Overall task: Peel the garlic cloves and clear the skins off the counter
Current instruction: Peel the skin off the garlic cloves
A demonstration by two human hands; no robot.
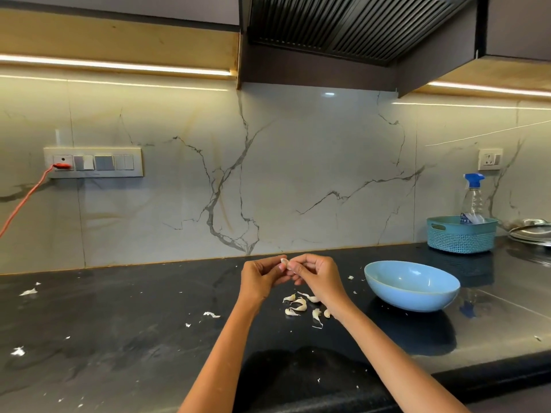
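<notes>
Above the black counter [125, 338], my left hand [260, 278] and my right hand [317, 275] meet fingertip to fingertip and together pinch one small garlic clove [284, 261] with whitish skin. Under my hands several unpeeled garlic cloves [299, 305] lie in a loose cluster on the counter. Bits of garlic skin [211, 315] are scattered over the counter, mostly to the left. A light blue bowl [384, 281] sits just right of my right hand; its inside looks empty.
A teal basket [460, 235] holding a spray bottle [473, 195] stands at the back right, with a glass lid [530, 231] beside it. An orange cord [26, 198] hangs from the wall socket at the left. The counter's front edge runs below my forearms.
</notes>
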